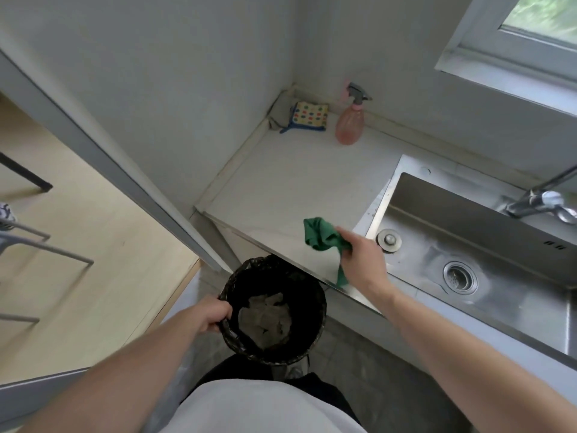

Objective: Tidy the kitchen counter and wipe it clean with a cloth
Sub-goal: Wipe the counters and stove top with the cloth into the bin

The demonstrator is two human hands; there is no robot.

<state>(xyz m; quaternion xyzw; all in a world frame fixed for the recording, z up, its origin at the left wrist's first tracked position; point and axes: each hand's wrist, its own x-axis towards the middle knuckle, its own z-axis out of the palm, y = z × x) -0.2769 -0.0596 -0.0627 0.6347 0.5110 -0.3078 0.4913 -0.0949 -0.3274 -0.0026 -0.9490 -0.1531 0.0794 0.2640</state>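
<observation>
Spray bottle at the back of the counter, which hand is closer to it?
Right. The right hand holds the green cloth at the counter's front edge, below the spray bottle. The left hand is lower, gripping the bin rim.

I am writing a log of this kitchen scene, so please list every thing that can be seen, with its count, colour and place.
cloth: one, green, on the counter's front part, held by the right hand
counter: one, pale white, between the wall corner and the sink
waste bin: one, black with a dark liner, below the counter's front edge, grey crumpled waste inside
spray bottle: one, pink with grey trigger, upright at the counter's back
dotted cloth: one, yellow with coloured dots and blue edge, in the back corner
sink: one, steel, right of the counter
faucet: one, metal, behind the sink
window: one, white frame, upper right
left hand: gripping the bin's rim
right hand: closed on the green cloth
</observation>
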